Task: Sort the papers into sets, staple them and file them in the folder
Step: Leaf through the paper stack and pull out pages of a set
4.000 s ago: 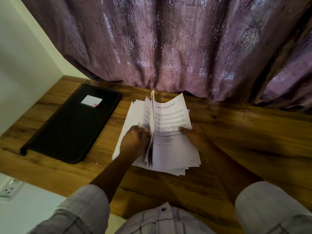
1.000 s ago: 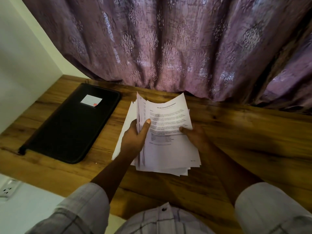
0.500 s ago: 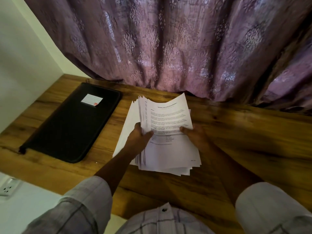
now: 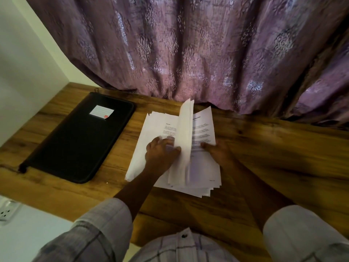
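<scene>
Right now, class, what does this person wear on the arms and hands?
The left hand and right hand are bare: no gloves, and no ring or watch shows. The left sleeve is pale checked fabric with darker lines, pushed up near the elbow. The right sleeve looks paler, its pattern barely visible, pushed up likewise.

Print on the papers (image 4: 203, 129), centre frame, is too blurred to read; the label (image 4: 101, 111) on the folder (image 4: 75, 146) shows nothing legible.

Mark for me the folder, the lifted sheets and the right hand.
folder (image 4: 75, 144), head view, bare black cover.
lifted sheets (image 4: 184, 133), head view, middle of the raised page.
right hand (image 4: 220, 153), head view, back of the hand.
</scene>
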